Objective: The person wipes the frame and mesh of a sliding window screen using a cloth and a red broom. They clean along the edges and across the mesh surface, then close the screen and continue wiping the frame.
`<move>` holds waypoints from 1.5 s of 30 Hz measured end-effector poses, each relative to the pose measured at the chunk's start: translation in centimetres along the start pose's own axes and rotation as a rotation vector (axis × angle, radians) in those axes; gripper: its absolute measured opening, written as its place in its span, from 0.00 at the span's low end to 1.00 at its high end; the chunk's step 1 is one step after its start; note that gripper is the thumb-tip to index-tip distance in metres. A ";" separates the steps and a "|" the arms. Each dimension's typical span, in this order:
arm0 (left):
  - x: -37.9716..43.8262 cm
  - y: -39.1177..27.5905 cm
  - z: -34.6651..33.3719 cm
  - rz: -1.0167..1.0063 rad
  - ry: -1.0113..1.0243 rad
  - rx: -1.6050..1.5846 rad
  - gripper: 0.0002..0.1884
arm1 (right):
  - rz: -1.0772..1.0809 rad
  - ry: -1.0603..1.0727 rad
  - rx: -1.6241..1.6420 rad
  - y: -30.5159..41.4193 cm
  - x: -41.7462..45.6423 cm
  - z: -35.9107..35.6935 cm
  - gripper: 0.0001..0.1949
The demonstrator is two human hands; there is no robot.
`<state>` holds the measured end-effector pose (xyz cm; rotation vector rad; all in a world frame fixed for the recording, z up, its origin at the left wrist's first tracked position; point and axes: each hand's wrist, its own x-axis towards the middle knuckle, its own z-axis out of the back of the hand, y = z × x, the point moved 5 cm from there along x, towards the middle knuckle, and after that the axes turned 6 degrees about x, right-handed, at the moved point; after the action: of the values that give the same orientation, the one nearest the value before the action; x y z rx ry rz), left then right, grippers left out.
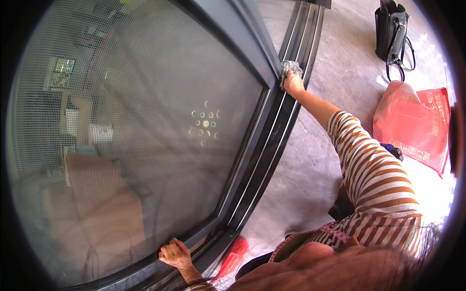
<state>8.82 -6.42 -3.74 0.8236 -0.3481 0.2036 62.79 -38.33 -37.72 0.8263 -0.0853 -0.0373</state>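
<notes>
My right hand (293, 84) grips a crumpled grey cloth (291, 67) against the dark metal track (280, 123) of a sliding door, right beside the corner of the door frame (268, 78). Behind that frame stretches a large mesh screen panel (174, 120). At the bottom, my left hand (176, 253) rests with curled fingers on the edge of the frame; whether it grips the edge cannot be told. Several parallel metal rails run along the track.
On the grey stone-look floor (291, 174) stands a black handbag (391, 32) at the upper right. Below it lies a red bag (411, 123) bearing writing, with a small dark blue object (393, 151) beside it. A red item (233, 258) lies near the track's lower end. Cardboard boxes (98, 200) show through the mesh.
</notes>
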 end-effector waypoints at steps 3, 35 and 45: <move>0.2 -0.2 -0.1 0.015 -0.019 -0.022 0.05 | -0.110 0.240 0.005 -0.5 1.5 0.1 0.16; -0.4 0.3 0.3 0.001 0.030 -0.014 0.04 | 0.281 0.838 0.029 2.6 -8.8 0.8 0.18; -0.4 0.2 0.2 0.031 0.016 -0.005 0.04 | 0.387 0.481 -0.455 2.5 -5.1 4.3 0.11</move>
<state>8.35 -6.49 -3.63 0.8118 -0.3465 0.2377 57.33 -39.43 -33.32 0.3365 0.2127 0.4899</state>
